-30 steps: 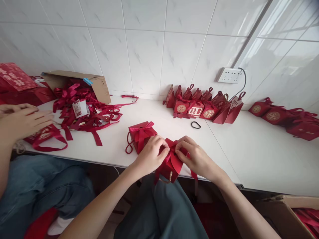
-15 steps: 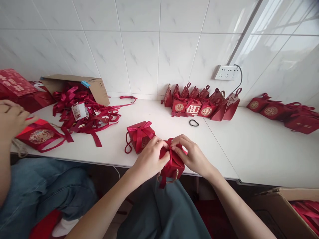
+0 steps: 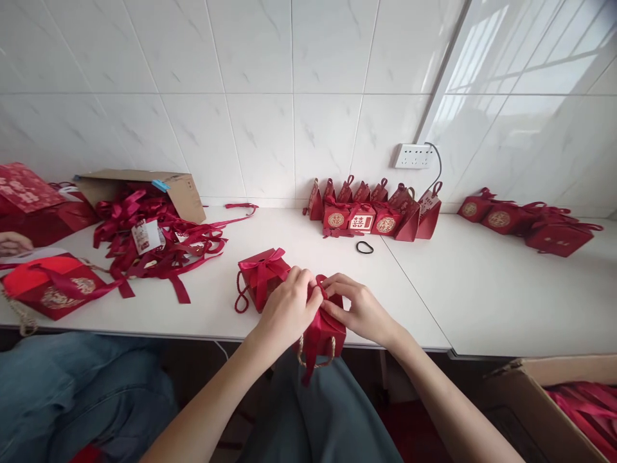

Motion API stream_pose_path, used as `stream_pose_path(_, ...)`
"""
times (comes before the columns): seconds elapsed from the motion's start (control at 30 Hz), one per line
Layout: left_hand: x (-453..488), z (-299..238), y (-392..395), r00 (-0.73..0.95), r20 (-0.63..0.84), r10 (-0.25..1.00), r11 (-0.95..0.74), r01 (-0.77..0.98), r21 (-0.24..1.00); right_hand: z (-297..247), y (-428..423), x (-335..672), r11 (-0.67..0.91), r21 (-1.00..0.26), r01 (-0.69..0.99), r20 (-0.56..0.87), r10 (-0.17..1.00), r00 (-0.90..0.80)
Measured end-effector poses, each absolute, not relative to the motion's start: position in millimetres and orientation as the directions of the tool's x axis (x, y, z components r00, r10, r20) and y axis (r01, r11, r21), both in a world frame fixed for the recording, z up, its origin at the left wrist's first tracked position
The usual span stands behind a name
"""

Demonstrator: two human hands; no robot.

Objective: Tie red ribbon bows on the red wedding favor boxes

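Observation:
A small red gift box (image 3: 325, 331) with a rope handle sits at the white table's front edge (image 3: 193, 325), a red ribbon running down its front. My left hand (image 3: 288, 308) and my right hand (image 3: 357, 307) both pinch the ribbon on top of this box, fingers closed and meeting over its middle. Just behind my left hand stands a second red box (image 3: 259, 275) with a tied ribbon bow and a cord handle.
A tipped cardboard box (image 3: 166, 186) spills loose red ribbons (image 3: 159, 241) at the left. Another person's hand (image 3: 13, 243) rests by a flat red box (image 3: 53, 286). Finished red boxes (image 3: 371, 212) line the wall, more (image 3: 530, 222) at the right. A black hair tie (image 3: 365, 247) lies nearby.
My hands and the box have drawn closer together on the ribbon at the table edge. The other person's hand pulled back left, leaving the flat red box uncovered. The camera tilted slightly.

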State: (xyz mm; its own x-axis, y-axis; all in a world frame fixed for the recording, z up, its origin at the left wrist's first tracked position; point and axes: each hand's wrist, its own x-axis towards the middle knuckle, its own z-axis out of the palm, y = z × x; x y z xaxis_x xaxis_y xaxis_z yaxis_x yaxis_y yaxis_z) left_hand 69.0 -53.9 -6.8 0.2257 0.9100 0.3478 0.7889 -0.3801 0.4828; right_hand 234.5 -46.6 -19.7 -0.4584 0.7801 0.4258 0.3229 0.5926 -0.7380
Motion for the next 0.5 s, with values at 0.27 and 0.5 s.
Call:
stream_pose_path(0.27, 64, -9, -47, 0.047, 0.393, 0.918, -0.281, 0.778, 0.562, -21, -38, 236, 0.285, -0.948, -0.146, 0.319, 0.856, -0.407)
stream_pose_path(0.5, 61, 1, -34, 0.000, 0.372, 0.928, -0.238, 0.768, 0.595, -3, -31, 242, 0.217, -0.907, -0.360, 0.323, 0.908, -0.266)
